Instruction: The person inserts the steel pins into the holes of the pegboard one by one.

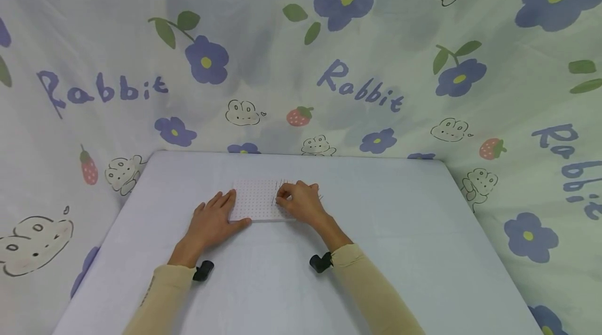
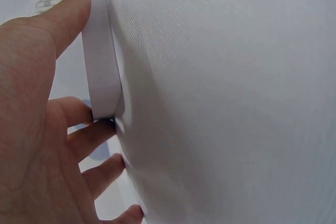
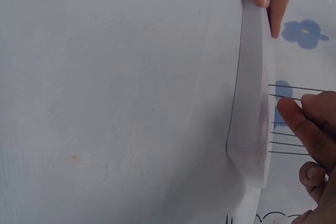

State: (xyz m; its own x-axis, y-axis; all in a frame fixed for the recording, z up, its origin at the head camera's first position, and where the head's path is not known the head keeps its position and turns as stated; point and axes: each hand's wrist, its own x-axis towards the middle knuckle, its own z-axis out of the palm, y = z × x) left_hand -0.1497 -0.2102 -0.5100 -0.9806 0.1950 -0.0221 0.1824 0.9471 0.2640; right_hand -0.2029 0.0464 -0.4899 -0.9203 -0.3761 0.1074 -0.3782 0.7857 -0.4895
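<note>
A thick white board (image 1: pixel 254 199), printed with a grid of small dots, lies flat on the table. Several thin dark needles (image 3: pixel 289 144) stand upright from its right part. My left hand (image 1: pixel 211 225) rests at the board's left end, fingers spread, with the thumb against the front side (image 2: pixel 100 51). Over the right part, my right hand (image 1: pixel 303 204) pinches one needle (image 3: pixel 278 96) between thumb and index finger. Its lower end meets the board's top in the right wrist view. The right hand hides part of the board in the head view.
The table (image 1: pixel 400 220) has a white cover. More thin dark needles (image 1: pixel 321 197) show just right of the board, partly behind the right hand. A curtain (image 1: pixel 263 63) printed with flowers and rabbits hangs behind the table and along both sides.
</note>
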